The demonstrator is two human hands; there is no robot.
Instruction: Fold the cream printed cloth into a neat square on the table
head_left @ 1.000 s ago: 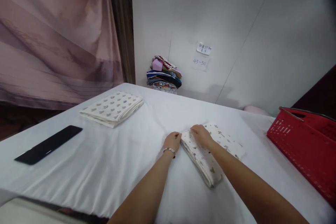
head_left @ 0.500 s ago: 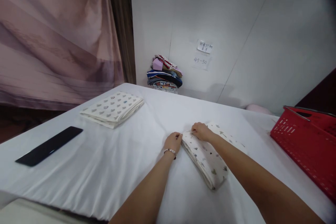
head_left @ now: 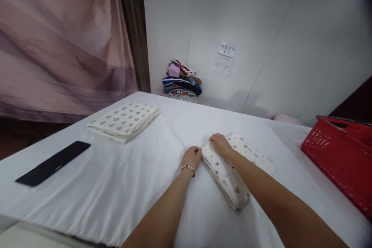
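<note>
A folded white cloth with small grey prints (head_left: 229, 176) lies on the white table cover (head_left: 116, 186) in front of me. My left hand (head_left: 192, 157), with a thin bracelet at the wrist, pinches the cloth's near left corner, fingers closed. My right hand (head_left: 220, 143) rests on the cloth's far edge with its fingers curled down onto the fabric. My right forearm lies across the top of the cloth.
A second folded printed cloth (head_left: 123, 120) lies at the far left. A flat black slab (head_left: 52, 162) sits near the left edge. A red plastic basket (head_left: 340, 162) stands at the right. A pile of coloured fabrics (head_left: 181, 83) leans at the wall.
My right hand has slid a little farther along the cloth's far edge. My left hand keeps its pinch on the corner.
</note>
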